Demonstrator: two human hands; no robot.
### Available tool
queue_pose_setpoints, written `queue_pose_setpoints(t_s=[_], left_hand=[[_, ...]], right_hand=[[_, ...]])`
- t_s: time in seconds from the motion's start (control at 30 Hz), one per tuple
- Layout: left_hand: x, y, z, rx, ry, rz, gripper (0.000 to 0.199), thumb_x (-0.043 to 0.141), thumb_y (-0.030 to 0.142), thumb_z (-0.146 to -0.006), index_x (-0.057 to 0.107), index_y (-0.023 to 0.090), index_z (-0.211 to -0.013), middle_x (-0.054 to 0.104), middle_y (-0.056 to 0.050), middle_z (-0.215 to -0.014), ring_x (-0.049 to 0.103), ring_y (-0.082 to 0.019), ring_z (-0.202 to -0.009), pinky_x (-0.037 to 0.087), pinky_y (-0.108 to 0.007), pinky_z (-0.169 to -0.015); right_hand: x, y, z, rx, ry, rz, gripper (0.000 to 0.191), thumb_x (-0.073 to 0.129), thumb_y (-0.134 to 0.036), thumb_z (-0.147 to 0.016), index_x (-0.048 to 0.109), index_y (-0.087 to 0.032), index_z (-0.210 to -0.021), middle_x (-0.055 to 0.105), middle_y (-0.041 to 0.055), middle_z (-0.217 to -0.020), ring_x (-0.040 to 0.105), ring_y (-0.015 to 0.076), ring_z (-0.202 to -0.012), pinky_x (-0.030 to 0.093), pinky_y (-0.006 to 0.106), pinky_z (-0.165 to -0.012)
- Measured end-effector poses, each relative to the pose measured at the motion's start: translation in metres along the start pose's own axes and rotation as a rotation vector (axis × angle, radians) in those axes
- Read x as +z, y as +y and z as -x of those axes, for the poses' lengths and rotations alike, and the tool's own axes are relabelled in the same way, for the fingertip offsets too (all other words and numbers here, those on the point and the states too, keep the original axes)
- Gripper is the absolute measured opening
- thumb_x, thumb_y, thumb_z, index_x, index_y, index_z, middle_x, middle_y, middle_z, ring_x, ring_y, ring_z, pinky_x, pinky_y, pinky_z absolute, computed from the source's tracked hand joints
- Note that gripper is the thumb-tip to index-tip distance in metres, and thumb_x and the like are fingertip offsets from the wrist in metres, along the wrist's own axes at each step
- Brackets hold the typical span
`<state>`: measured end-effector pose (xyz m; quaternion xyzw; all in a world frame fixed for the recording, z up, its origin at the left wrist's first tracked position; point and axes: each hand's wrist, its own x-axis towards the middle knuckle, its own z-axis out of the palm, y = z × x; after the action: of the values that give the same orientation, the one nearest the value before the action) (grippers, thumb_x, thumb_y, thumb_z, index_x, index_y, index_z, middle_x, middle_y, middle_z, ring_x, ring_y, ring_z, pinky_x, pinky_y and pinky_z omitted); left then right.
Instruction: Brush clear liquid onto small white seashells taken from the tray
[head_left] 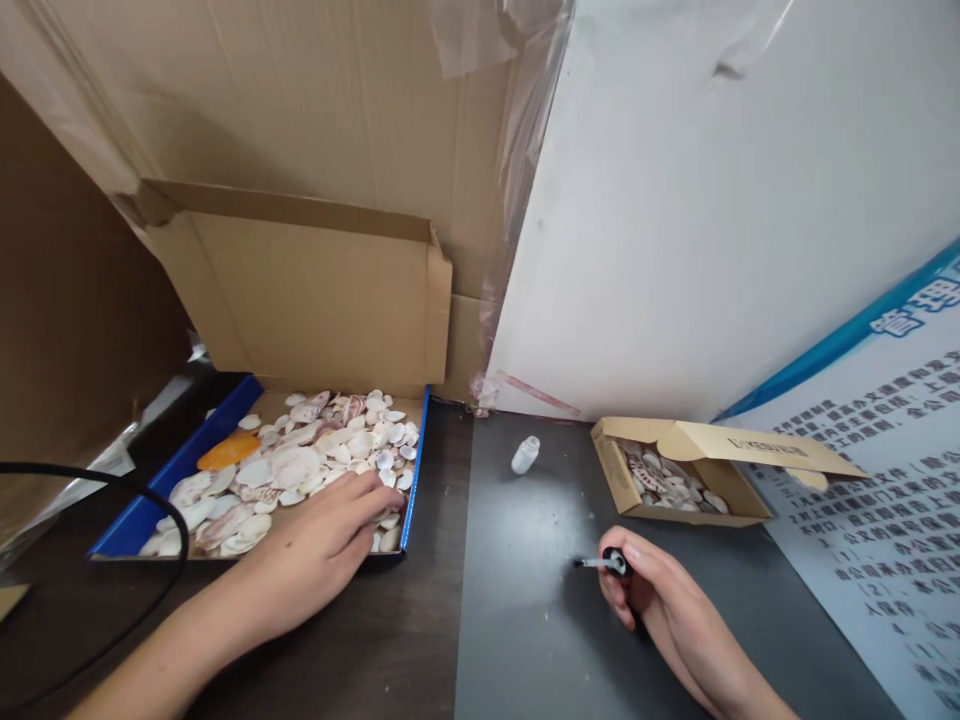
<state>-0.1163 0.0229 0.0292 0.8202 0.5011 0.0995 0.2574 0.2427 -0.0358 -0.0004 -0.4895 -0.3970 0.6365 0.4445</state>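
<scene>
My left hand (337, 530) reaches into the blue-sided box (415, 465), near its right edge. Its fingers are bent and close together among the seashells (296, 467), and the fingertips are partly hidden. Whether a shell is between them I cannot make out. An orange shell (229, 451) stands out at the box's left. Over the grey surface, my right hand (652, 590) grips a black brush cap (616, 562), its thin applicator brush pointing left. Beyond it, a small open white bottle (526, 455) stands apart from both hands.
A smaller cardboard box (675, 510) with shells stands at the right, its lid partly raised. Behind are a cardboard panel (322, 110) and a white panel (660, 200). A black cable (169, 505) loops at the left. A printed sheet (892, 470) is at the right.
</scene>
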Motion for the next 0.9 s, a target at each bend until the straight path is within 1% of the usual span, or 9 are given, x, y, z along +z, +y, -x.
queue_pose_setpoints(t_s=[0.17, 0.23, 0.33, 0.43, 0.57, 0.63, 0.73, 0.83, 0.9], left_hand=[[-0.0023, 0.0017, -0.0013, 0.006, -0.052, 0.005, 0.031, 0.031, 0.011, -0.089, 0.06, 0.022, -0.092, 0.059, -0.005, -0.097, 0.055, -0.023, -0.095, 0.043, -0.036, -0.084], [-0.0028, 0.0014, -0.0007, 0.017, -0.051, 0.025, 0.031, 0.031, 0.011, -0.088, 0.059, 0.022, -0.089, 0.06, -0.004, -0.096, 0.055, -0.022, -0.095, 0.042, -0.035, -0.084], [-0.0026, 0.0008, -0.0005, 0.008, -0.038, 0.06, 0.031, 0.031, 0.011, -0.087, 0.06, 0.022, -0.088, 0.061, -0.004, -0.096, 0.056, -0.022, -0.095, 0.042, -0.035, -0.085], [-0.0038, 0.001, -0.0017, -0.066, 0.003, 0.119, 0.027, 0.034, 0.015, -0.087, 0.06, 0.022, -0.089, 0.062, -0.004, -0.094, 0.057, -0.022, -0.091, 0.043, -0.034, -0.082], [-0.0081, 0.0015, -0.0042, -0.162, 0.049, 0.311, 0.018, 0.042, 0.031, -0.09, 0.058, 0.021, -0.088, 0.061, -0.003, -0.085, 0.056, -0.02, -0.078, 0.044, -0.03, -0.07], [-0.0088, 0.001, -0.005, -0.175, 0.049, 0.39, 0.021, 0.045, 0.039, -0.09, 0.056, 0.021, -0.087, 0.059, -0.001, -0.08, 0.054, -0.019, -0.073, 0.043, -0.028, -0.066], [-0.0068, -0.0001, -0.005, -0.177, 0.038, 0.413, 0.024, 0.047, 0.043, -0.091, 0.055, 0.021, -0.087, 0.057, -0.001, -0.079, 0.051, -0.018, -0.072, 0.042, -0.027, -0.065], [-0.0056, -0.0002, -0.0037, -0.176, 0.057, 0.399, 0.026, 0.046, 0.045, -0.092, 0.054, 0.021, -0.094, 0.057, -0.001, -0.082, 0.052, -0.018, -0.073, 0.043, -0.028, -0.067], [-0.0075, 0.0001, -0.0026, -0.177, 0.084, 0.421, 0.028, 0.045, 0.045, -0.092, 0.054, 0.021, -0.103, 0.059, -0.003, -0.089, 0.053, -0.019, -0.077, 0.044, -0.029, -0.069]], right_hand=[[-0.0028, -0.0005, 0.0004, 0.017, 0.01, -0.009, 0.041, 0.063, -0.057, -0.088, 0.06, -0.017, -0.077, 0.047, -0.0021, -0.062, 0.039, 0.0123, -0.057, 0.036, 0.022, -0.052], [-0.0033, -0.0008, 0.0002, 0.02, 0.011, -0.006, 0.041, 0.062, -0.057, -0.088, 0.06, -0.017, -0.077, 0.047, -0.0019, -0.063, 0.039, 0.0125, -0.058, 0.036, 0.023, -0.052], [-0.004, -0.0013, 0.0005, 0.02, 0.004, 0.009, 0.042, 0.061, -0.057, -0.089, 0.06, -0.017, -0.076, 0.047, -0.0018, -0.062, 0.039, 0.0124, -0.057, 0.035, 0.023, -0.052], [-0.0046, -0.0015, 0.0013, 0.021, -0.002, 0.021, 0.041, 0.061, -0.056, -0.09, 0.061, -0.017, -0.076, 0.047, -0.0015, -0.063, 0.039, 0.0126, -0.057, 0.036, 0.023, -0.052], [-0.0048, -0.0018, 0.0013, 0.025, 0.001, 0.029, 0.041, 0.061, -0.056, -0.089, 0.061, -0.017, -0.076, 0.048, -0.0012, -0.063, 0.039, 0.0128, -0.057, 0.035, 0.024, -0.053], [-0.0047, -0.0019, 0.001, 0.03, 0.003, 0.033, 0.041, 0.061, -0.056, -0.089, 0.062, -0.017, -0.077, 0.048, -0.0011, -0.063, 0.04, 0.013, -0.057, 0.035, 0.024, -0.053], [-0.0047, -0.0022, 0.0008, 0.022, 0.001, 0.045, 0.042, 0.061, -0.057, -0.089, 0.061, -0.017, -0.076, 0.048, -0.0012, -0.062, 0.039, 0.0132, -0.057, 0.035, 0.024, -0.052], [-0.0042, -0.003, 0.001, 0.02, 0.004, 0.054, 0.042, 0.061, -0.058, -0.088, 0.061, -0.017, -0.075, 0.048, -0.0013, -0.062, 0.039, 0.0133, -0.057, 0.035, 0.024, -0.052], [-0.0034, -0.0039, 0.0013, 0.022, 0.009, 0.057, 0.042, 0.061, -0.057, -0.088, 0.061, -0.017, -0.076, 0.048, -0.0012, -0.063, 0.04, 0.0137, -0.057, 0.035, 0.024, -0.053]])
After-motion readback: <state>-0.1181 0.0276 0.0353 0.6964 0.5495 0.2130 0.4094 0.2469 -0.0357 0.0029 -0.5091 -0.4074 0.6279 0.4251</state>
